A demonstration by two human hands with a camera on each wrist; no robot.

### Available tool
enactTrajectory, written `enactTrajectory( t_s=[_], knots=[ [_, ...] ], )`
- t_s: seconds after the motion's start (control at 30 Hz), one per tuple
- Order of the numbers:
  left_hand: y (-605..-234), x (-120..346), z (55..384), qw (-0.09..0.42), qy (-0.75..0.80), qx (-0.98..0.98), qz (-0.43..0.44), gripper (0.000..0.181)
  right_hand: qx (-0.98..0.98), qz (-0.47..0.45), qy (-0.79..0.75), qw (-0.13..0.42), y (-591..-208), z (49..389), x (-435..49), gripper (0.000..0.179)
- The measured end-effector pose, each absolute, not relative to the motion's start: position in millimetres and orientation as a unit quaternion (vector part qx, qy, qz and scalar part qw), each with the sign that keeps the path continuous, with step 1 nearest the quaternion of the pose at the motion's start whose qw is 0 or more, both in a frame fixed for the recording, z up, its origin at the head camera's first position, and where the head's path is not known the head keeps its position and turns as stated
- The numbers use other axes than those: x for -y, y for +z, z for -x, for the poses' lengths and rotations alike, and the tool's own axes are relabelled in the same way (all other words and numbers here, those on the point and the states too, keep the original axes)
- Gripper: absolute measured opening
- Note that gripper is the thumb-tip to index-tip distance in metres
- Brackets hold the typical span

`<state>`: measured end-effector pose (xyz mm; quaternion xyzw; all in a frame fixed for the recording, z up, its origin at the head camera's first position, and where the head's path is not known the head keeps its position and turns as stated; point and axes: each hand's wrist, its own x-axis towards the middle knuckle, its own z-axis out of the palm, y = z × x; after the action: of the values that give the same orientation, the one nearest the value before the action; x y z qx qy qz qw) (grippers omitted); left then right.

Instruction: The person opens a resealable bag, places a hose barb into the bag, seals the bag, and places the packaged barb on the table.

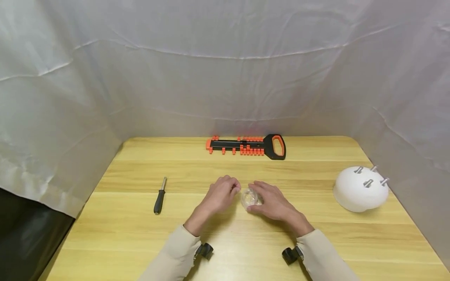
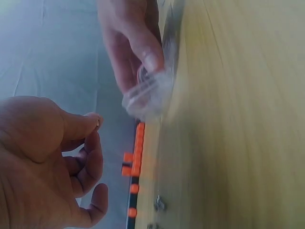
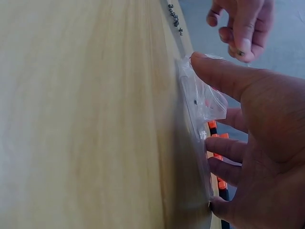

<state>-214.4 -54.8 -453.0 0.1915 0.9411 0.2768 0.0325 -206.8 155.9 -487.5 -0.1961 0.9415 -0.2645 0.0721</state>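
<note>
My left hand [image 1: 221, 194] hovers over the middle of the table, thumb and index fingertip pinched together on a tiny piece [image 3: 241, 54], too small to identify. Just to its right, my right hand [image 1: 272, 201] holds a small clear plastic container [image 1: 249, 198] between thumb and fingers, low over the wood. The container looks shallow and round in the head view; what it contains is unclear. Several small metal parts [image 3: 174, 15] lie on the table near my left hand, and some of these metal parts [image 2: 159, 204] show in the left wrist view.
A screwdriver [image 1: 159, 199] with a black handle lies at left. Toward the back is a black and orange tool holder [image 1: 239, 145] with a looped handle. At right, a white rounded object [image 1: 358, 191] has several metal prongs on top. Grey cloth [image 1: 225, 86] hangs around the wooden table [image 1: 133, 242].
</note>
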Motion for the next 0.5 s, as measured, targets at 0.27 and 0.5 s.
enactTrajectory(
  t_s=[0.27,0.5],
  knots=[
    [-454,34,217,0.039,0.246,-0.945,-0.211,0.018,-0.938,0.203,-0.272,0.069,-487,206,-156,0.074],
    [-462,28,218,0.054,0.221,-0.950,-0.213,0.013,-0.938,0.201,-0.275,0.069,-487,205,-157,0.074]
  ],
)
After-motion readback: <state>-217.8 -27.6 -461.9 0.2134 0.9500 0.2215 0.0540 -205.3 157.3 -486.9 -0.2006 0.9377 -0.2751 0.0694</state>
